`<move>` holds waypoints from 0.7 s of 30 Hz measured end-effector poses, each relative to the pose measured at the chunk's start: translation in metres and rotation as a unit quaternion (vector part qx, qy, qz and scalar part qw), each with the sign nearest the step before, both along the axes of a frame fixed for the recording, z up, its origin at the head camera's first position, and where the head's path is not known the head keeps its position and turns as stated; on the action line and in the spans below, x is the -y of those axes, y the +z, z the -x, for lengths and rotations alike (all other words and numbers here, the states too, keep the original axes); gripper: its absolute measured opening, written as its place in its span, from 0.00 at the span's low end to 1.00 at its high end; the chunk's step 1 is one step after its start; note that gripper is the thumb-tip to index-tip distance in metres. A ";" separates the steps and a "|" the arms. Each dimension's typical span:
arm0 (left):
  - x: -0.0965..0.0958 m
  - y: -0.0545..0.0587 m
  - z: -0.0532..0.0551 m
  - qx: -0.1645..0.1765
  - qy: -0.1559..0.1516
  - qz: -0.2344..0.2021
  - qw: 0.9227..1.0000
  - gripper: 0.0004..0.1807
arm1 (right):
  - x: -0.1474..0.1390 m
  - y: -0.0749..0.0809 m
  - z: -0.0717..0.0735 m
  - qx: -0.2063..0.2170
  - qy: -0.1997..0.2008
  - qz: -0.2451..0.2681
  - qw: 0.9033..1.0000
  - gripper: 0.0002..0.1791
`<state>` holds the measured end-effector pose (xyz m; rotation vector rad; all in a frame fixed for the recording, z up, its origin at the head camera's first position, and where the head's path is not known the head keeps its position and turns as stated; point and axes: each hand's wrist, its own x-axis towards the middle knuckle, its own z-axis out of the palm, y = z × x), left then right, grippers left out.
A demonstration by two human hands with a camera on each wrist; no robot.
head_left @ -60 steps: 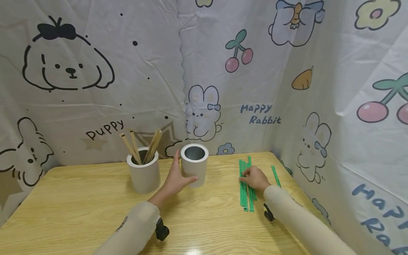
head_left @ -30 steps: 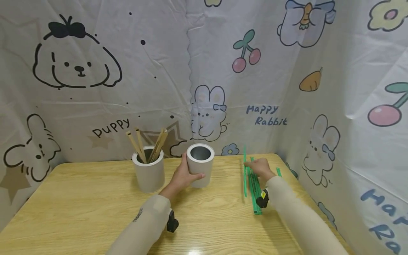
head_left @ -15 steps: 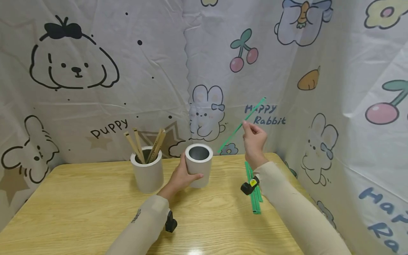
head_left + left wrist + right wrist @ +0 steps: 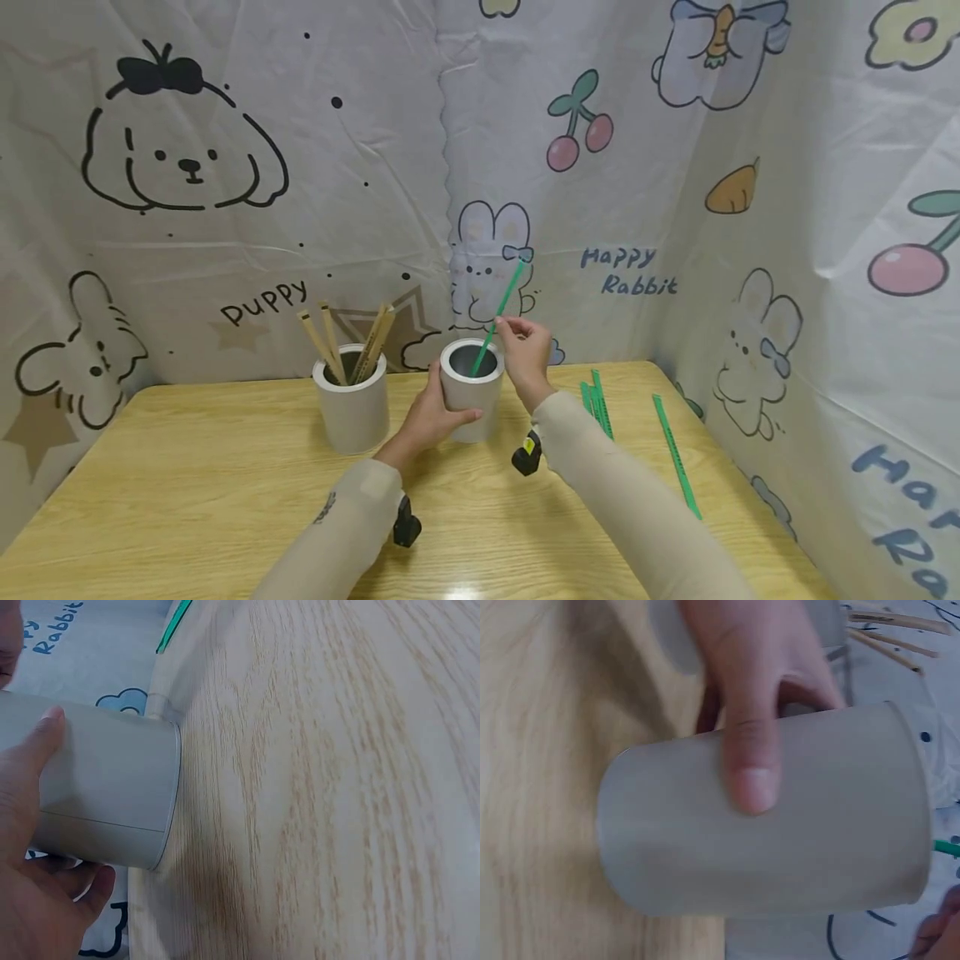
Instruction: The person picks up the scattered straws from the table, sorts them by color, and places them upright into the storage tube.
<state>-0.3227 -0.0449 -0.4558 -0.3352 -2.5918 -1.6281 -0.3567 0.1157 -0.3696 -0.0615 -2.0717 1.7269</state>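
My left hand (image 4: pixel 429 415) grips the side of an off-white cylindrical cup (image 4: pixel 482 398), its thumb across the front; the left wrist view shows the thumb and fingers on either side of the cup (image 4: pixel 112 776). A thin green stick (image 4: pixel 512 285) is pinched between thumb and fingertips of my right hand (image 4: pixel 531 354), just right of the cup's rim. Tilted, the stick has its lower end within the cup's mouth. In the right wrist view only a short piece of the green stick (image 4: pixel 946 847) shows beyond the rim.
A second off-white cup (image 4: pixel 351 421) stands left, holding several tan sticks (image 4: pixel 373 346). More green sticks (image 4: pixel 597 400) lie to the right, partly behind my right sleeve. One separate green stick (image 4: pixel 677 457) lies near the table's right edge. A printed curtain (image 4: pixel 360 208) hangs behind.
My right hand has picked one green stick from the pile, lifted it and carried it left to the cup's mouth. My left hand has stayed on the cup.
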 end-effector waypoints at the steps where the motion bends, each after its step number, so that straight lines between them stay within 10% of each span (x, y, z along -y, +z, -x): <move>1: 0.000 0.000 0.000 0.002 -0.002 -0.001 1.000 0.63 | 0.000 -0.003 0.000 0.013 0.011 -0.015 1.000 0.12; 21: -0.001 -0.003 0.002 0.007 0.000 -0.008 1.000 0.63 | -0.151 -0.032 -0.016 0.152 0.062 -0.198 0.966 0.24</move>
